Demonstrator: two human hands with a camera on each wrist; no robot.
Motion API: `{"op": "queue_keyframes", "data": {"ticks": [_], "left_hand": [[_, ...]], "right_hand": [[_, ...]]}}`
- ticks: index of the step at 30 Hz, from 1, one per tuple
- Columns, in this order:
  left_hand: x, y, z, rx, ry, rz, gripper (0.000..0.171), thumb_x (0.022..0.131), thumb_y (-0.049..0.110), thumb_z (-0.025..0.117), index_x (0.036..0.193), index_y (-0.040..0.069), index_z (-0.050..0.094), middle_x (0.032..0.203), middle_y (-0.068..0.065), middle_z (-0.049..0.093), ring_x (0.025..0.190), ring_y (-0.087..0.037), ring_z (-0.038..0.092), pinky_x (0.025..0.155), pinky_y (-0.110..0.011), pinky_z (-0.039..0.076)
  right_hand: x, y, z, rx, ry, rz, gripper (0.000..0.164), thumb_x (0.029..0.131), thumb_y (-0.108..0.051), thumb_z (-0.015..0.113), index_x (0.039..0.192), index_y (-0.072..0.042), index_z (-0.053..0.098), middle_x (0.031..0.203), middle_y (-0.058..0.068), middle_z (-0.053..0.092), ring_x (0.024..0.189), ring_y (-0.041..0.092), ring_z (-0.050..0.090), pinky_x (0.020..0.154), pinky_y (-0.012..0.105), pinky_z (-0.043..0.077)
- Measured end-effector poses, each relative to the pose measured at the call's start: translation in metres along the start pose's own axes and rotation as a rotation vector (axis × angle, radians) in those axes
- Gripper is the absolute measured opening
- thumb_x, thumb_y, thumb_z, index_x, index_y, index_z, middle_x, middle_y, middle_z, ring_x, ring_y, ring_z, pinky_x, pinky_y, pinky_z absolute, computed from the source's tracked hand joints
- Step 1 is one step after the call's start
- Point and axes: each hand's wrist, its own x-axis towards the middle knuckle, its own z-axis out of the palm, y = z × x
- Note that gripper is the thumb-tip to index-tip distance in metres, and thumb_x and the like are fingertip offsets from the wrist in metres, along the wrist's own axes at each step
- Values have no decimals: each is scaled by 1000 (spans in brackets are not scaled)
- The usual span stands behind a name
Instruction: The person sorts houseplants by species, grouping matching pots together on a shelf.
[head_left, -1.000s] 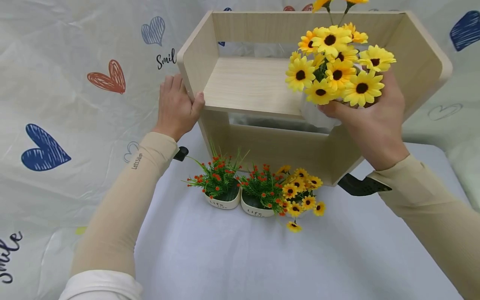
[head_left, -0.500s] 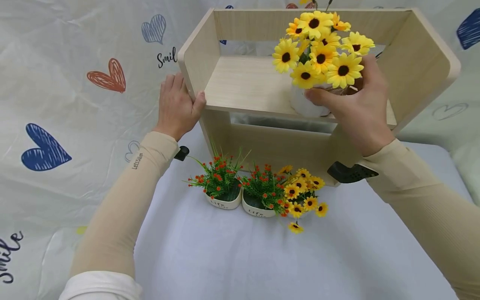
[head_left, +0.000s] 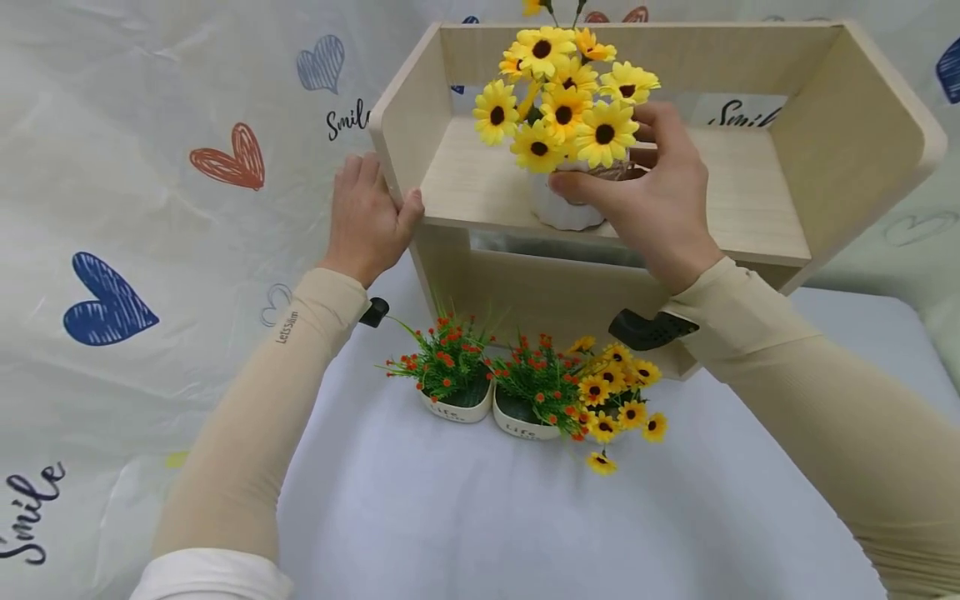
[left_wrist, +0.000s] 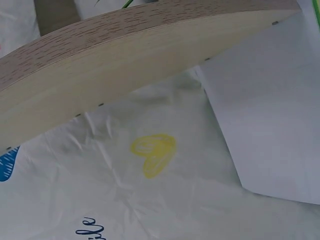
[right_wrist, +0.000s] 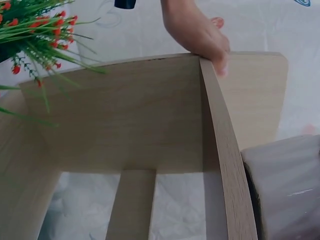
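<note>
My right hand (head_left: 660, 196) holds a white ribbed pot (head_left: 562, 204) of yellow sunflowers (head_left: 564, 108), thumb on its near side and fingers round its right. The pot is at the front edge of the upper board of a light wooden shelf (head_left: 750, 192), left of its middle. In the right wrist view the pot (right_wrist: 287, 185) shows close up beside the board's edge. My left hand (head_left: 367, 221) grips the shelf's left side panel, thumb over its front edge. That hand (right_wrist: 195, 30) also shows at the top of the right wrist view. Only panel (left_wrist: 115, 65) and cloth show in the left wrist view.
Two cream pots with red-flowered greenery (head_left: 457, 408) (head_left: 525, 427) stand on the white-covered table (head_left: 480, 517) before the shelf. Small sunflowers (head_left: 611, 396) stand just right of them. A cloth backdrop (head_left: 172, 83) with hearts hangs behind and to the left.
My right hand has moved left along the upper board, carrying the sunflower pot from near the right end to left of the middle. My left hand stays on the side panel.
</note>
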Motion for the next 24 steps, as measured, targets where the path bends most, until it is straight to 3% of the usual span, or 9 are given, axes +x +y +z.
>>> {"op": "queue_keyframes", "data": {"ticks": [18,24], "left_hand": [[-2,2,-1,15,-34,-54,68,98,52,27,142,6,52,118,-18,58,104,-34,42,91,-46,34],[-1,2,-2,4,-27,-39,64,100,52,32,140,6,53,115,-18,59,100,-35,42,88,-46,33]], "right_hand": [[28,-20,51,71,-51,-3,81,71,-47,90,141,-34,50,146,-2,53,116,11,54,95,30,52],[35,-28,63,79,-73,-22,81,73,-47,89,141,-32,49,144,-1,53,117,11,54,100,31,53]]}}
